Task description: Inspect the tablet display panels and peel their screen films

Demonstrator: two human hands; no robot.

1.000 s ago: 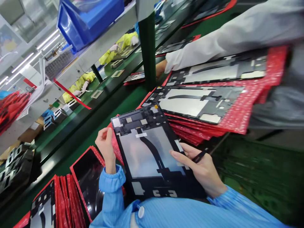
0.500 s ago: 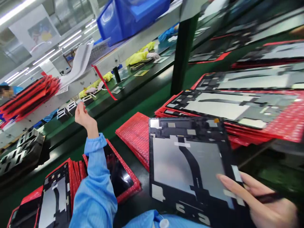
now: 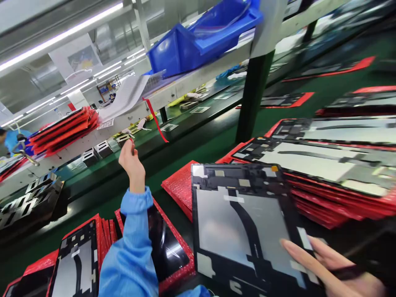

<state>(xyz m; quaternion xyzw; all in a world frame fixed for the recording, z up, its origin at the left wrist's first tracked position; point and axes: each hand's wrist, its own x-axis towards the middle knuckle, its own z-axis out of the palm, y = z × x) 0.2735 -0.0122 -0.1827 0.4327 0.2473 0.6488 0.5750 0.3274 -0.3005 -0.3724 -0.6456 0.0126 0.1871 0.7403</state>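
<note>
Two bare hands in view, listed from the fingertips out.

Item 1: the fingers [image 3: 301, 258] of your right hand [image 3: 349, 280], extended and grasping the lower right edge of a black-framed rectangular tablet display panel [image 3: 238, 235]. A slim black pen-like tool [image 3: 346, 272] lies along them, blurred. The panel is in your grip, tilted up, its back facing you: a silver-grey sheet crossed by a curving black flexible strip.

Item 2: your left hand [image 3: 131, 165], raised well apart from the panel, fingers loosely curled and released, holding nothing that can be seen. Below it runs a pale blue cleanroom sleeve [image 3: 131, 251], gathered at the cuff.

Item 3: a red bubble-textured foam pouch [image 3: 177, 187], directly behind the panel's left edge.

Item 4: a glossy black panel face in a red pouch [image 3: 168, 251], beneath your left forearm, with a row of upright red-edged pouches [image 3: 103, 233] beside it, one showing a black-framed panel back [image 3: 76, 264].

Item 5: a layered stack of grey-backed panels on red pouches [image 3: 324, 169], to the right, just beyond the held panel.

Item 6: a dark green steel upright [image 3: 252, 99], rising from the green workbench [image 3: 204, 132] to a shelf carrying two bright blue plastic bins [image 3: 198, 47].

Item 7: a co-worker's yellow sleeve [image 3: 181, 101], far along the line.
</note>
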